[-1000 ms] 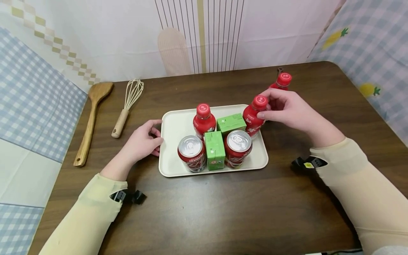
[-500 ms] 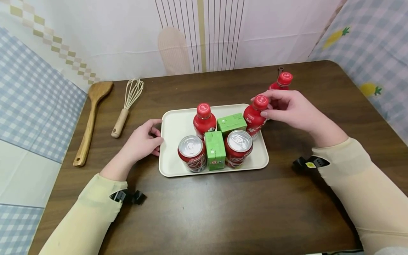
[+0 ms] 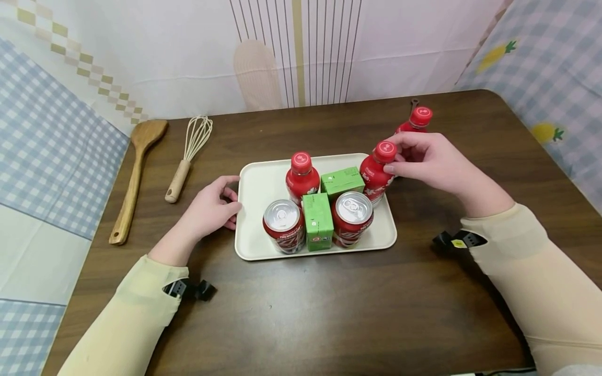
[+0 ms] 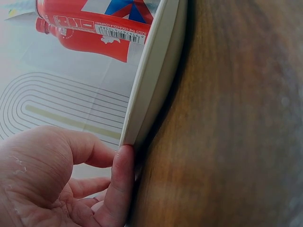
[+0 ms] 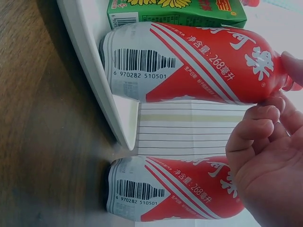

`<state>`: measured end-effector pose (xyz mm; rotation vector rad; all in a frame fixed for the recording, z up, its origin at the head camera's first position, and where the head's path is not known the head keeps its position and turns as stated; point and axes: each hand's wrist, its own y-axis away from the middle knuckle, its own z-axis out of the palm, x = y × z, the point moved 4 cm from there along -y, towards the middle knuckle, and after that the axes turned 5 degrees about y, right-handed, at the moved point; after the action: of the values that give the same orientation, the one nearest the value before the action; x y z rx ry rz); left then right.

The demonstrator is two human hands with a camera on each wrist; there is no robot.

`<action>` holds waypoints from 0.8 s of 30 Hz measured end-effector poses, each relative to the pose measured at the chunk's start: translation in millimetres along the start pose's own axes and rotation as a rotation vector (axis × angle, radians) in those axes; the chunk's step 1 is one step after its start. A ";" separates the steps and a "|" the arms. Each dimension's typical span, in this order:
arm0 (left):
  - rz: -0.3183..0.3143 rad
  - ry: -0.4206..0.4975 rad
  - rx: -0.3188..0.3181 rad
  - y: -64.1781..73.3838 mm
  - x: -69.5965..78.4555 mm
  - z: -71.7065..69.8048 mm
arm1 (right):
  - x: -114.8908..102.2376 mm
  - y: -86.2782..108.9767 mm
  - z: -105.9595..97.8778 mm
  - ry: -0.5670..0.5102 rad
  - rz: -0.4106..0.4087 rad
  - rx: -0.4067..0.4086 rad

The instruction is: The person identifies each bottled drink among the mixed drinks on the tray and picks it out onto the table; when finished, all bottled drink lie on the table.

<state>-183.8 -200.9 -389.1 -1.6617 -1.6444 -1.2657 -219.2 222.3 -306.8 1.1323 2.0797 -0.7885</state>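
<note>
My right hand (image 3: 425,159) pinches a small red cola bottle (image 3: 373,175) at its neck. The bottle is upright at the far right corner of a cream tray (image 3: 256,177), its base inside the rim in the right wrist view. Beside it lies a green drink carton (image 5: 199,13); a second green carton (image 3: 318,222) stands between two red soda cans (image 3: 284,227) (image 3: 351,216) at the tray's front. Another red bottle (image 3: 302,180) stands behind the left can. At the tray's left rim, my left hand (image 3: 209,209) touches the edge with thumb and index fingertips, fingers relaxed.
A third red bottle (image 5: 175,189) stands on the table outside the tray, partly hidden behind my right hand in the head view. A wooden spatula (image 3: 136,177) and a whisk (image 3: 188,159) lie at the left. A dark handle end (image 3: 414,103) shows behind the third bottle.
The pinched bottle and my right hand have shifted very slightly to the right. My left hand and the tray have stayed in place.
</note>
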 end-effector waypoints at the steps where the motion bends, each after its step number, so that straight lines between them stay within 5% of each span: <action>1: -0.001 -0.001 -0.001 0.1 -0.1 -0.1 | 0.1 -0.1 -0.1 -0.001 -0.001 0.001; 24: -0.002 -0.010 0.003 -0.4 -1.7 -0.5 | -7.3 0.4 3.6 0.030 0.026 0.030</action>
<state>-184.1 -202.1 -390.4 -1.6675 -1.6527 -1.2573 -214.8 216.2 -303.6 1.1912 2.0800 -0.7971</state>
